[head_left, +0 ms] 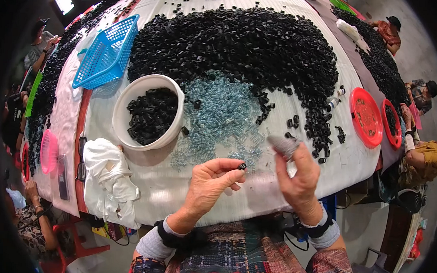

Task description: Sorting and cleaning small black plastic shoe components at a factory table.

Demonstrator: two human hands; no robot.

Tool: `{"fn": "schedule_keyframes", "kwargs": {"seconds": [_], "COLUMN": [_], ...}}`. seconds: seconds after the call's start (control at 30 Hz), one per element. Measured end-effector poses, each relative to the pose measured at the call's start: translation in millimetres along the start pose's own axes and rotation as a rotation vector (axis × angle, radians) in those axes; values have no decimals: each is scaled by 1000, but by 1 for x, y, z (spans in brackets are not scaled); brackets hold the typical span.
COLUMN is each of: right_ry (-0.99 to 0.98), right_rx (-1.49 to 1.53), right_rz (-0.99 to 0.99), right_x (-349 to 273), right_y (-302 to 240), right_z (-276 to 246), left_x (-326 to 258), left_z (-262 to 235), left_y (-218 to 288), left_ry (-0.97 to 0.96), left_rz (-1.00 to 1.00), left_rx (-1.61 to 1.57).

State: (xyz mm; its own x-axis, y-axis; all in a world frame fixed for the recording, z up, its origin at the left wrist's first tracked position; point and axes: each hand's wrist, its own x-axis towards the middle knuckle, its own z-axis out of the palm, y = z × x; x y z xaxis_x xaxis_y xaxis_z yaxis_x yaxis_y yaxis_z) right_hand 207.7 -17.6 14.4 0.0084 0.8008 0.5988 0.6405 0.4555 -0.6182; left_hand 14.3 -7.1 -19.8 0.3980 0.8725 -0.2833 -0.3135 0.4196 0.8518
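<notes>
Between its thumb and forefinger my left hand (pixel 211 182) pinches a small black plastic cap (pixel 242 166), its round end facing up. My right hand (pixel 299 179) is raised just to the right, apart from the cap. A grey covering (pixel 284 147) wraps its fingertips, and motion blurs it, so whether it holds anything does not show. Beyond both hands lies a spread of small clear bluish pieces (pixel 220 107). A big heap of black caps (pixel 232 44) curves around it. To the left, a white tub (pixel 146 145) contains more black caps.
A blue plastic basket (pixel 97 63) stands at the back left. White cloth (pixel 108 175) lies bunched near the left edge. Small bottles (pixel 333 103) and a red round tray (pixel 365 117) are on the right. Other people (pixel 424 160) sit along neighbouring tables on both sides.
</notes>
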Motion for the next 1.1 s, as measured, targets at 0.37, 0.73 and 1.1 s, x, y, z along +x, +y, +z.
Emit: {"fn": "schedule_keyframes", "kwargs": {"seconds": [0.37,0.73,1.1], "right_ry": [-79,-292,-285], "right_rx": [-304,-474,-483], "right_rz": [155,-147,-185], "right_x": [-27,-29,-16], "right_y": [49,64,55], "right_z": [-37,-33,-27], "left_x": [0,1,4], "left_z": [-4,-5,7], "left_y": [3,5,3], "left_ry": [-16,-23,-43], "left_rz": [-63,-82,-123], "left_rx": [-67,-63,-43]}}
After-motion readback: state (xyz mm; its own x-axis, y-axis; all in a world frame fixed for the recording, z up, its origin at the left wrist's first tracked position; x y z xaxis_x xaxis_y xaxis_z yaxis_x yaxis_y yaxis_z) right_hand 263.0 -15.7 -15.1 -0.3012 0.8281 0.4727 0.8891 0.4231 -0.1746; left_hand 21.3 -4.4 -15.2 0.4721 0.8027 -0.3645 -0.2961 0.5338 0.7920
